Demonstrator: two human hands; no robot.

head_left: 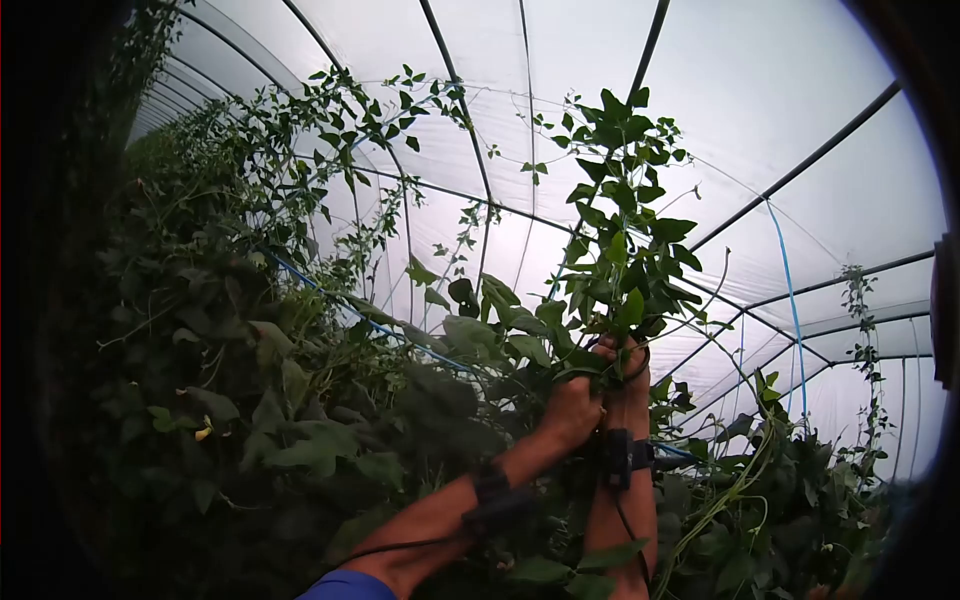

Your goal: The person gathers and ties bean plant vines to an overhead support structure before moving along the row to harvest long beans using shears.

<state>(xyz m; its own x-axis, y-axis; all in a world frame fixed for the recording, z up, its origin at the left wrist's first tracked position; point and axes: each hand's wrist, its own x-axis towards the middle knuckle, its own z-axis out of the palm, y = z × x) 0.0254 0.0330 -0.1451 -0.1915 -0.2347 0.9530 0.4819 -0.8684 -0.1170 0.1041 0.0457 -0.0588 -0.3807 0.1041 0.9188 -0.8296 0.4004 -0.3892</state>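
I am looking up inside a plastic greenhouse tunnel. A tall leafy vine shoot rises in the middle of the view. My left hand is closed around the vine stems just below its leaves. My right hand is raised beside it, fingers curled around the same bunch of stems a little higher. Both wrists carry black bands, and a thin black cable runs down each forearm. The fingertips are partly hidden by leaves.
Dense climbing foliage fills the left side and bottom. Dark metal hoops and white plastic sheeting arch overhead. A blue line hangs at right, another blue line runs through the plants at left. More vines climb at far right.
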